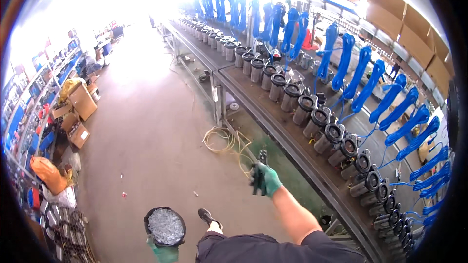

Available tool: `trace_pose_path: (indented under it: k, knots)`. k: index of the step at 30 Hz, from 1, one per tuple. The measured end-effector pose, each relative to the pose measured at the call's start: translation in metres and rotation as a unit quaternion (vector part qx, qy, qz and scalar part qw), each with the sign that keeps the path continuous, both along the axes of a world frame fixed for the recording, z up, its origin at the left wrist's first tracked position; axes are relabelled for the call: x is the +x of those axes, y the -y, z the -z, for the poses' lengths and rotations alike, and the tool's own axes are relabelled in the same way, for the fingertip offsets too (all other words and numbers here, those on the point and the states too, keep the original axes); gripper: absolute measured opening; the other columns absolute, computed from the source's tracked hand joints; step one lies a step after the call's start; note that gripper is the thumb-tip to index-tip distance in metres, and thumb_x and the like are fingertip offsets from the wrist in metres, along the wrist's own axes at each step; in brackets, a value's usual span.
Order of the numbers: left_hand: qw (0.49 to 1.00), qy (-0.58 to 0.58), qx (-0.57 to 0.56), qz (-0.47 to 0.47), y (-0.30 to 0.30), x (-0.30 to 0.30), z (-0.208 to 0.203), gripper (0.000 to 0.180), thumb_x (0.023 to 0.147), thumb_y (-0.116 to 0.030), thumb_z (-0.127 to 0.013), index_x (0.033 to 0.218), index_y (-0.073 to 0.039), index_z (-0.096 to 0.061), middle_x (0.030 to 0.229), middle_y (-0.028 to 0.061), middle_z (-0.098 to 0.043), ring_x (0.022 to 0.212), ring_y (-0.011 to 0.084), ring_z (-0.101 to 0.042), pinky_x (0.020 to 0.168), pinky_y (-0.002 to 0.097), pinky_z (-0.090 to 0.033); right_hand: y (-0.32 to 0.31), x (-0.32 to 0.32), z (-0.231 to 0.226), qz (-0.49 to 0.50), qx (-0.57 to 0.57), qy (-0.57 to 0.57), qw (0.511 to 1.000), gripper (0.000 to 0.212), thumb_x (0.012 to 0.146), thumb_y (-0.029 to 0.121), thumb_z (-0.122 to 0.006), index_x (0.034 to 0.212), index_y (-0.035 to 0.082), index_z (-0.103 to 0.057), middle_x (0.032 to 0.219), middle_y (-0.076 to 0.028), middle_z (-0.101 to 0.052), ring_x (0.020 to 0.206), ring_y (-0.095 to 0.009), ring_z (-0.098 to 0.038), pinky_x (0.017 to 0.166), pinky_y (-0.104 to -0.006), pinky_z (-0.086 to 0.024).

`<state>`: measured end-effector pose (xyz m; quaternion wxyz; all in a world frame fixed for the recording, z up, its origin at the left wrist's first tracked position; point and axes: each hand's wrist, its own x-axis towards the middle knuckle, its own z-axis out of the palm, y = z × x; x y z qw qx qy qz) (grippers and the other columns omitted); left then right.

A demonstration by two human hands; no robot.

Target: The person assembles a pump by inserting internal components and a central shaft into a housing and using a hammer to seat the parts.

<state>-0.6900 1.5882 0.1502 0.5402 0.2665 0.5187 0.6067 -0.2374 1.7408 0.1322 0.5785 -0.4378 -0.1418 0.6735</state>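
Observation:
My left hand (163,252), in a green glove, grips the near rim of a round black tub (147,220). Small clear pieces (166,226) fill the tub; their exact kind is too small to make out. Out to the right, my right hand (265,179) wears a green glove with dark fingers. Its fingers are spread apart in the air, short of the long workbench's front edge, and nothing can be made out in them. On that workbench (292,139) stand rows of grey metal cylinders with black ring-shaped tops (319,122).
Coiled blue cables (363,79) hang along the bench, some joined to the cylinders. A yellowish hose (219,139) lies looped on the floor by the bench legs. Cardboard boxes (82,101), an orange bag (48,174) and loaded shelves (29,117) line the left side.

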Motion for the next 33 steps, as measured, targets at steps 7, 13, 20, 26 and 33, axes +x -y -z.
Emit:
trace_pose_path:
  k: [7,13,20,26,33]
  knots:
    - [0.971,0.232,0.010,0.053,-0.218,-0.075,-0.019,0.094,0.081,-0.064,-0.069,0.156,-0.015,-0.041,0.153,0.0135,-0.049,0.134,0.0403,-0.052,0.103,0.0609,-0.053,0.084,0.096,0.098,-0.494,-0.331,0.572,0.565,0.035,0.080,0.028,-0.067,0.101,0.003,-0.077,0.094,-0.017,-0.076,0.086,-0.028,-0.073,0.076,-0.0462,-0.055]
    - [0.955,0.279,0.041,0.092,-0.384,-0.131,-0.001,0.094,0.080,-0.059,-0.073,0.156,-0.015,-0.040,0.153,0.0161,-0.047,0.134,0.0405,-0.052,0.105,0.0626,-0.052,0.126,0.048,0.073,-0.536,-0.359,0.494,0.583,0.043,0.077,0.020,-0.078,0.117,0.005,-0.074,0.106,-0.019,-0.075,0.093,-0.032,-0.074,0.081,-0.0447,-0.058]
    - [0.902,0.429,-0.048,-0.028,-0.576,-0.158,-0.031,0.091,0.081,-0.060,-0.071,0.156,-0.017,-0.041,0.155,0.0134,-0.047,0.138,0.0397,-0.048,0.109,0.0634,-0.046,-0.141,-0.022,0.170,-0.464,-0.458,0.432,0.623,0.040,0.083,0.028,-0.073,0.113,0.002,-0.074,0.104,-0.019,-0.075,0.091,-0.033,-0.074,0.079,-0.0441,-0.058]
    - [0.972,0.232,0.019,0.041,-0.709,-0.224,-0.019,0.090,0.084,-0.069,-0.063,0.155,-0.018,-0.042,0.156,0.0108,-0.047,0.137,0.0387,-0.049,0.108,0.0601,-0.047,-0.509,-0.081,0.202,-0.354,-0.302,0.592,0.658,0.043,0.088,0.035,-0.069,0.109,-0.001,-0.073,0.102,-0.019,-0.075,0.089,-0.034,-0.073,0.078,-0.0435,-0.058]
    - [0.962,0.267,0.047,0.032,-0.877,-0.294,0.016,0.094,0.082,-0.069,-0.065,0.156,-0.016,-0.041,0.154,0.0121,-0.049,0.136,0.0382,-0.051,0.107,0.0610,-0.048,-0.911,-0.166,0.064,-0.165,-0.071,0.671,0.720,0.046,0.091,0.039,-0.067,0.115,0.000,-0.070,0.111,-0.028,-0.072,0.109,-0.047,-0.067,0.092,-0.0490,-0.055]
